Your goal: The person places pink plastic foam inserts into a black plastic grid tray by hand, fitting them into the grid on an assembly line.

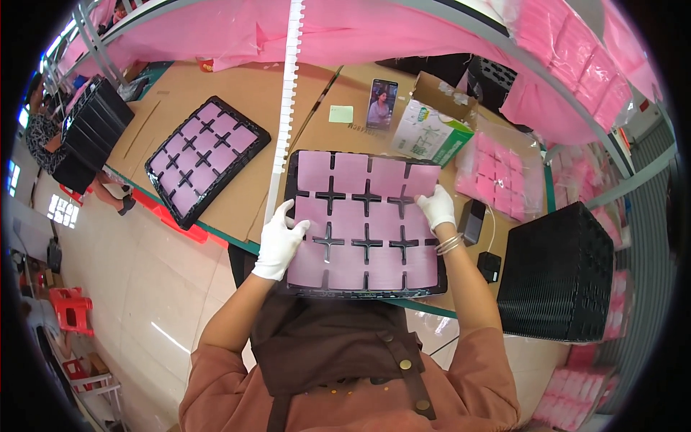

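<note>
In front of me a black plastic tray (364, 294) lies on the table, near its front edge. A pink sheet (348, 266) with cross-shaped openings covers it, and black cross-shaped ridges show through these. My left hand (280, 243), in a white glove, grips the tray's left side, its thumb over the sheet's edge. At the right side, higher up, my right hand (437, 208) is closed round the edge with the thumb on the sheet. Its glove is white too, and bangles circle the wrist. The fingers under the rim are hidden.
Another pink-covered black tray (206, 160) lies at left. A white toothed strip (286, 108) rises beside my tray. Behind stand a phone (381, 104) and an open carton (435, 126). Bagged pink sheets (497, 173) and stacked black trays (554, 277) are at right. A person (47, 137) sits far left.
</note>
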A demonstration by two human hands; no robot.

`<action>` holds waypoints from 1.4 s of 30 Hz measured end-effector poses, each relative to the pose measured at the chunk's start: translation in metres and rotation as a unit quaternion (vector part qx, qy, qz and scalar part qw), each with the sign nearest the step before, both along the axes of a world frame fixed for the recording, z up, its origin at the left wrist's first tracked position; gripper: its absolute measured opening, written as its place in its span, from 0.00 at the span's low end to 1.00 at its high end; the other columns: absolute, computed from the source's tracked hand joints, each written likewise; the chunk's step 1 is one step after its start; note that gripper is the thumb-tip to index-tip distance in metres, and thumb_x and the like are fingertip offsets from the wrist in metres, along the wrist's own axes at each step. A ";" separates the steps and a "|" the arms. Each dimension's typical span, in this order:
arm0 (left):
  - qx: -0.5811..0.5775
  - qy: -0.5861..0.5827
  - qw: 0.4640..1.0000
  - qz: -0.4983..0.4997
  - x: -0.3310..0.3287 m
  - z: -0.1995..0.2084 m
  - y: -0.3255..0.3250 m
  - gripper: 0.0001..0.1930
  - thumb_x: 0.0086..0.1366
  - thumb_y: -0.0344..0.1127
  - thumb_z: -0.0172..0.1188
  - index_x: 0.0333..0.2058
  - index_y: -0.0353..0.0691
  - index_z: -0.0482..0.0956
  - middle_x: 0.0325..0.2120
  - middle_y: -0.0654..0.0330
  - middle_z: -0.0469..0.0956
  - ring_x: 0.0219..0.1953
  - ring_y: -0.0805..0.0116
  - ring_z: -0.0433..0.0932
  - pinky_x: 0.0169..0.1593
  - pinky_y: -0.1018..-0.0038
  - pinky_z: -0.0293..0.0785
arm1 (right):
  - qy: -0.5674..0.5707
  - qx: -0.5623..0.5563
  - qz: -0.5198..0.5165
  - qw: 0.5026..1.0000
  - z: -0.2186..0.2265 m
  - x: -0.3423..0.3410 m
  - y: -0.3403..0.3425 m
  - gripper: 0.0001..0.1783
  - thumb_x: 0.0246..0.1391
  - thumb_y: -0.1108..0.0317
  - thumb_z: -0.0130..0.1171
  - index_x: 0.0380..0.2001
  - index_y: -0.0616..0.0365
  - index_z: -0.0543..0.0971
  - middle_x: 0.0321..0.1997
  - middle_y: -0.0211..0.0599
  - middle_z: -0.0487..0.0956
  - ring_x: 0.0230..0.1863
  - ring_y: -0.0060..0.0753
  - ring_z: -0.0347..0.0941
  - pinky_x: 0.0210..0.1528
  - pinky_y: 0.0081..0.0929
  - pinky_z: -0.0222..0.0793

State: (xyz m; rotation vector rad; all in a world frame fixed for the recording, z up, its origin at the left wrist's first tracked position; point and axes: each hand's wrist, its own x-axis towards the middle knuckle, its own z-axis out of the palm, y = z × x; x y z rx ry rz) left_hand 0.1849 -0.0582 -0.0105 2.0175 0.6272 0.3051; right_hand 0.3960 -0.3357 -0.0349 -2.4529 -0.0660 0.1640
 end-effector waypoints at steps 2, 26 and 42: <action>0.013 0.005 1.000 -0.009 0.002 0.001 0.000 0.30 0.55 0.35 0.65 0.55 0.33 0.68 0.22 0.57 0.77 0.26 0.65 0.77 0.37 0.72 0.73 | -0.006 -0.039 0.000 0.999 0.004 0.004 0.004 0.24 0.45 0.57 0.65 0.42 0.61 0.76 0.42 0.53 0.80 0.46 0.53 0.76 0.49 0.41 0.70; 0.431 -0.078 0.879 -0.189 0.085 -0.005 -0.008 0.31 0.64 0.53 0.53 0.54 0.31 0.67 0.55 0.42 0.67 0.58 0.45 0.66 0.62 0.59 0.58 | 0.232 0.565 0.128 0.781 0.004 0.041 0.022 0.16 0.56 0.67 0.55 0.46 0.63 0.71 0.44 0.39 0.75 0.43 0.34 0.76 0.45 0.26 0.73; 0.370 -0.030 0.862 -0.345 -0.039 0.022 -0.026 0.36 0.56 0.53 0.60 0.54 0.30 0.66 0.53 0.42 0.68 0.58 0.46 0.65 0.64 0.57 0.55 | 0.254 0.338 0.036 0.905 0.016 -0.110 -0.052 0.06 0.56 0.74 0.52 0.37 0.62 0.69 0.33 0.39 0.76 0.35 0.31 0.78 0.36 0.28 0.77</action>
